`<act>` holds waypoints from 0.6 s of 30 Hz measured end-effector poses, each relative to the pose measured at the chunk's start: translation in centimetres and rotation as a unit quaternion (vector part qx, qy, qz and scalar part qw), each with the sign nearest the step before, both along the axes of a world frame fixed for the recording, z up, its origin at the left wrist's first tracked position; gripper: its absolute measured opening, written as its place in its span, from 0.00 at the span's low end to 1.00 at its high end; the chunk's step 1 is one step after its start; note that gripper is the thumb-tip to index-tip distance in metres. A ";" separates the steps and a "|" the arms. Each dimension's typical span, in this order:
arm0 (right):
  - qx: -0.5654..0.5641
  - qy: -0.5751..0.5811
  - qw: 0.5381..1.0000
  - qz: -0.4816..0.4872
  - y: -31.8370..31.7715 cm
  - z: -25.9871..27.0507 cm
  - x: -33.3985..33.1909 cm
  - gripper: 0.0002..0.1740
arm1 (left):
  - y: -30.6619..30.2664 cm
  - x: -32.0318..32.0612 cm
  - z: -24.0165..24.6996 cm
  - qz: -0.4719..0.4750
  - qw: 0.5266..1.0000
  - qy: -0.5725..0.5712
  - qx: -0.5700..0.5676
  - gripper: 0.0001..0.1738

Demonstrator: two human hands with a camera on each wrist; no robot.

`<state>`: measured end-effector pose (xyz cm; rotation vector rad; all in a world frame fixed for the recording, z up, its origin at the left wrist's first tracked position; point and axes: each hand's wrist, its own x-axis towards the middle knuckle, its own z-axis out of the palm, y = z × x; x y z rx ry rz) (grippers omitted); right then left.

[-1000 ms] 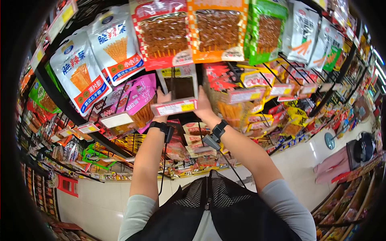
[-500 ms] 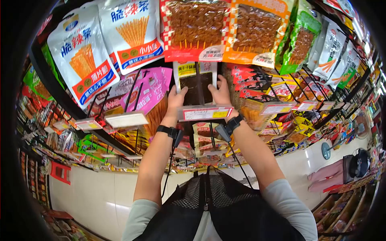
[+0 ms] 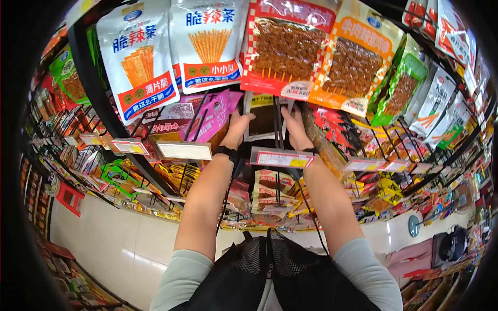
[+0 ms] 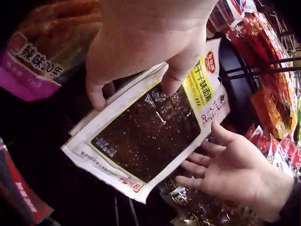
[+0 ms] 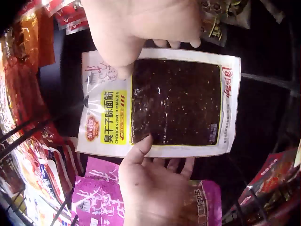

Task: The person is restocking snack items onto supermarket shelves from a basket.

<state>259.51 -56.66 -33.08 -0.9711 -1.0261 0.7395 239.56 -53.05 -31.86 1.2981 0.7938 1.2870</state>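
A flat white and yellow snack packet with a dark window hangs on a rack behind a black prong. My left hand grips its left edge; in the left wrist view the thumb lies on the dark window and the fingers go round behind. Another white edge shows beneath this packet. My right hand is at the opposite edge, its fingers fairly straight beside the packet and its thumb held apart from them. In the right wrist view the packet spans between both hands.
A price tag stands on the prong in front of my wrists. Purple packets hang to the left, red and black ones to the right. Large white, red and orange bags hang above. A red stool stands on the floor.
Both hands have reached in behind the price tag to the packet's sides. The right thumb has come off the front to the edge, while the left thumb stays on it. The view has swung left.
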 end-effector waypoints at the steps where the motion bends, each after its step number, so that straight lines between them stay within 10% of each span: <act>1: -0.013 -0.015 1.000 -0.005 -0.3 0.0 0.1 0.30 | 0.1 -0.3 0.2 -0.019 1.000 0.002 -0.020 0.34; 18: 0.026 -0.059 0.990 -0.126 -11.6 -1.6 -4.8 0.17 | -12.0 -1.4 -1.1 0.027 0.996 -0.077 -0.019 0.22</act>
